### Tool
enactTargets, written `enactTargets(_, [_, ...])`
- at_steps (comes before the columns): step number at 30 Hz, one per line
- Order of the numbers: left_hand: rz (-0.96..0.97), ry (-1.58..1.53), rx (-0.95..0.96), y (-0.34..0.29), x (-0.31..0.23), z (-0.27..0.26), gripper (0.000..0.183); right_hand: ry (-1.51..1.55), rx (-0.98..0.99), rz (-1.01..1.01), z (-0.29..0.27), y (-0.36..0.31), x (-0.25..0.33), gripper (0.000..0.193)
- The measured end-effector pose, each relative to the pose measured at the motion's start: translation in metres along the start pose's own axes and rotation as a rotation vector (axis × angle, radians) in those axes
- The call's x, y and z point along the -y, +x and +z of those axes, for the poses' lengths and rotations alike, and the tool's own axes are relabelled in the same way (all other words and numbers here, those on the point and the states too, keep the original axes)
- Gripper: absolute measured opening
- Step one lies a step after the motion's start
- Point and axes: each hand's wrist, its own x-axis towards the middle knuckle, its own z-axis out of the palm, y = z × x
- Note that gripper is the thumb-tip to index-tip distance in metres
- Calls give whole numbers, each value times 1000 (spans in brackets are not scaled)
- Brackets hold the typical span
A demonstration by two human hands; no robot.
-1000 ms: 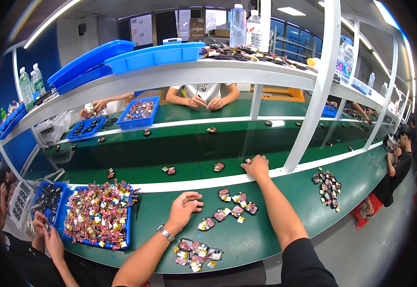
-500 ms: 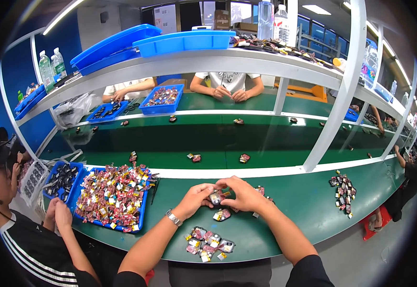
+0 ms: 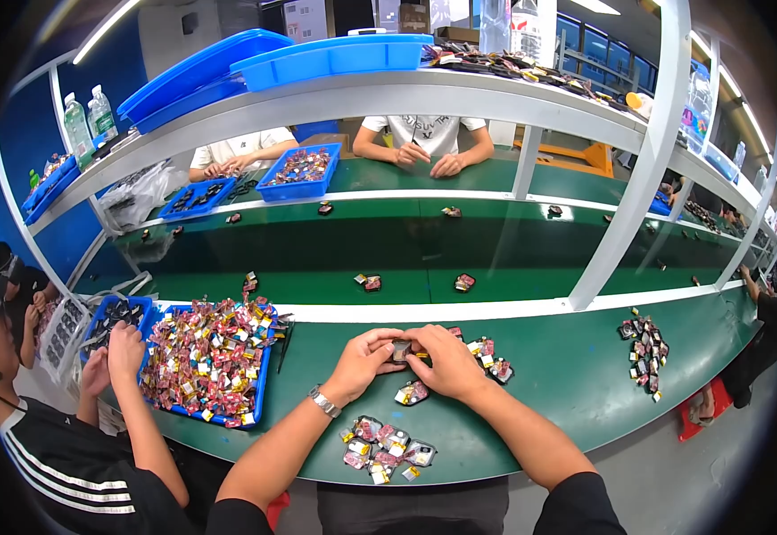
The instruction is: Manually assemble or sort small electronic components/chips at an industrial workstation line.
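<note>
Between the fingertips of both hands is a small electronic device in a dark case [image 3: 401, 349], mostly covered by the fingers. My left hand [image 3: 364, 362], with a watch at its wrist, pinches its left side. My right hand [image 3: 446, 364] grips it from the right, thumb and forefinger pressed in. Just below the hands lies a similar unit [image 3: 412, 392] with a pale block and reddish board. More units [image 3: 494, 358] sit beyond my right knuckles. Nearer the table edge is a loose cluster of such units [image 3: 388, 448] with red boards, silver-white blocks and yellow tape.
A blue tray [image 3: 262, 406] heaped with small boards stands left, beside a bin of black parts [image 3: 143, 308]. A co-worker's hands [image 3: 112, 358] are near it. Another pile [image 3: 645, 353] lies right. A white rail [image 3: 362, 313] and upright post [image 3: 625, 169] border the green belt [image 3: 317, 259].
My right hand has come down from its arched position, and its fingers have closed against the device. The co-worker's hands at left have risen. The view has shifted slightly.
</note>
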Motion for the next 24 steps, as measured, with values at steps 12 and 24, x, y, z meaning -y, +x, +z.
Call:
enactTargets(12, [87, -8, 149, 2, 1, 1, 31, -17, -86, 18, 9, -1, -12, 12])
enactTargets(24, [33, -7, 146, -1, 2, -3, 31, 96, -19, -54, 0, -1, -7, 10])
